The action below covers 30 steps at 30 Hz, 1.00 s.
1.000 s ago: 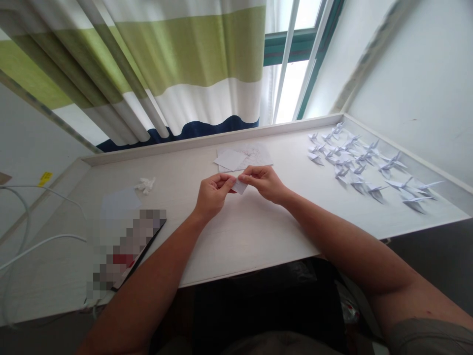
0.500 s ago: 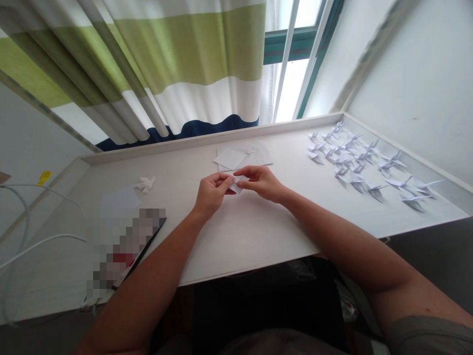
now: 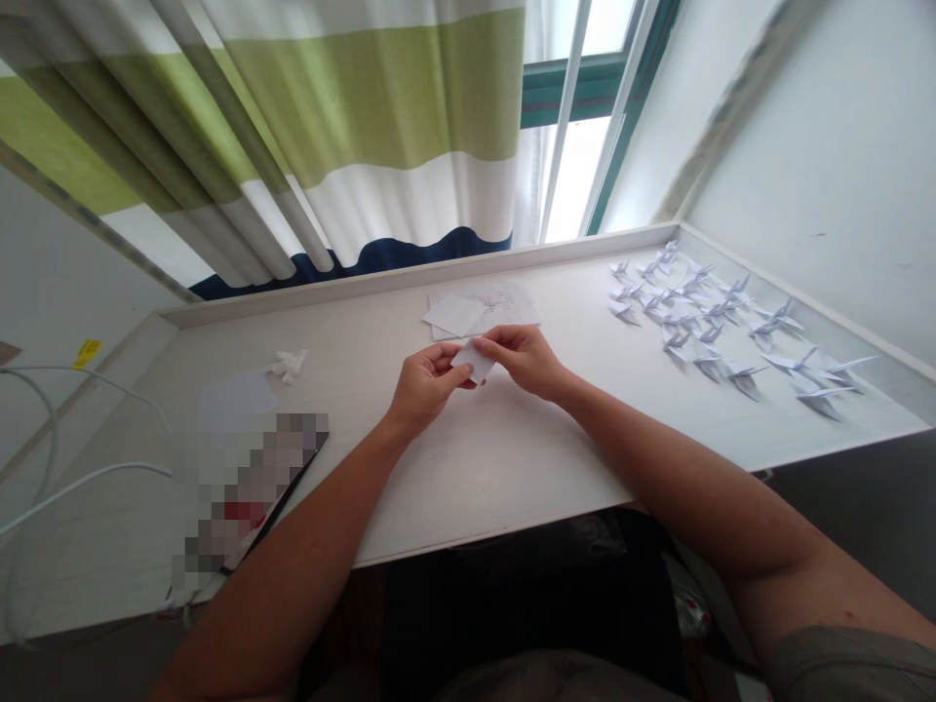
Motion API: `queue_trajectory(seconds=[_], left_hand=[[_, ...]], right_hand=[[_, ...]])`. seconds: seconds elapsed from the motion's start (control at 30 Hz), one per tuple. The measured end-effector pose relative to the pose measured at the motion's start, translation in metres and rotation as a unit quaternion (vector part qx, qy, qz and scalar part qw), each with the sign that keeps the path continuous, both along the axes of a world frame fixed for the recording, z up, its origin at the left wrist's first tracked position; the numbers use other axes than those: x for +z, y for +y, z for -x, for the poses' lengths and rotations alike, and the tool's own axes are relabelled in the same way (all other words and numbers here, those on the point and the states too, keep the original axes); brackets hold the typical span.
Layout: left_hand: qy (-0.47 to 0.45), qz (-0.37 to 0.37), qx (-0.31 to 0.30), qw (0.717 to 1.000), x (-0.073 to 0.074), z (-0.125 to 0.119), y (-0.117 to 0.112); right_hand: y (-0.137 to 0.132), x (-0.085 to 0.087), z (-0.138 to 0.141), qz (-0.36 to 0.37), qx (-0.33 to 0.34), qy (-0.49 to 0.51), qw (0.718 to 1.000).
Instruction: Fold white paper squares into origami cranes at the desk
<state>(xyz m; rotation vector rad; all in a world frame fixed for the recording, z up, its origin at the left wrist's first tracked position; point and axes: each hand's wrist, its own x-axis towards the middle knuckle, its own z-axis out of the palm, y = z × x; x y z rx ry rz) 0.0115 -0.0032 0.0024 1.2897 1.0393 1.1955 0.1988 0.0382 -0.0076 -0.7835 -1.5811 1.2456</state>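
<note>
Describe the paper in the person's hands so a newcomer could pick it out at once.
Find the long white desk below the striped curtain. Midway along it, the left hand and right hand pinch a small folded piece of white paper. Unlike the origami cranes to the right and the flat sheets beyond, it is held up off the desk.

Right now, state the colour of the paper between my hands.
The paper is white, shown best in the head view.
</note>
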Motion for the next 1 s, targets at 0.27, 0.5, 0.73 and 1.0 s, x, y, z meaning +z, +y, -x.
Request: queue_trajectory(seconds=[0.27,0.5,0.73,1.0], left_hand=[[-0.015,0.039,-0.009,0.999,0.004,-0.003,-0.003],[-0.011,0.066,0.021,0.998,0.004,-0.002,0.0],[-0.006,0.087,0.075,0.993,-0.003,0.003,0.006],[0.147,-0.008,0.123,0.981,-0.012,0.01,0.01]], right_hand=[[0.001,0.001,0.0,0.088,0.013,0.032,0.996],[0.007,-0.004,-0.002,0.068,-0.027,-0.026,0.997],[0.002,0.004,-0.007,-0.193,-0.092,-0.117,0.97],[0.0,0.008,-0.016,-0.31,0.048,-0.253,0.915]])
